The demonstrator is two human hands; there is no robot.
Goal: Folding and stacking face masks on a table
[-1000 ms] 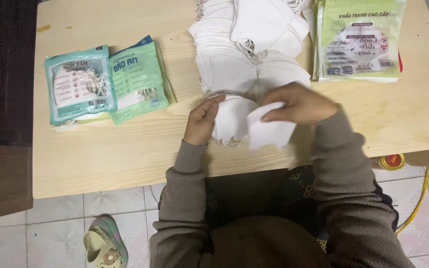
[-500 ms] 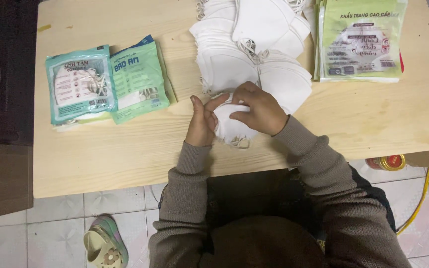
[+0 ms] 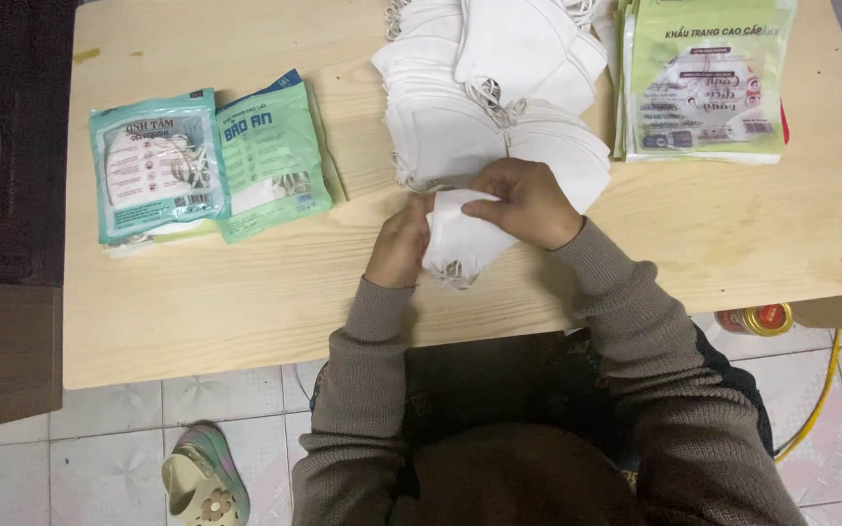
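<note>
Both hands, the left hand [image 3: 400, 244] and right hand [image 3: 528, 203], are closed on one folded white fabric mask [image 3: 460, 239], held between them near the front edge of the pale wooden table [image 3: 246, 302], its long axis slanting toward the person.

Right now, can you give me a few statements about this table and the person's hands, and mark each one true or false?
1. Both hands, left hand and right hand, hold a white mask. True.
2. The pile of white masks lies on the floor. False: it lies on the wooden table.
3. Green packets lie left of the hands. True.
4. The slipper sits on the table. False: it is on the tiled floor.
</note>
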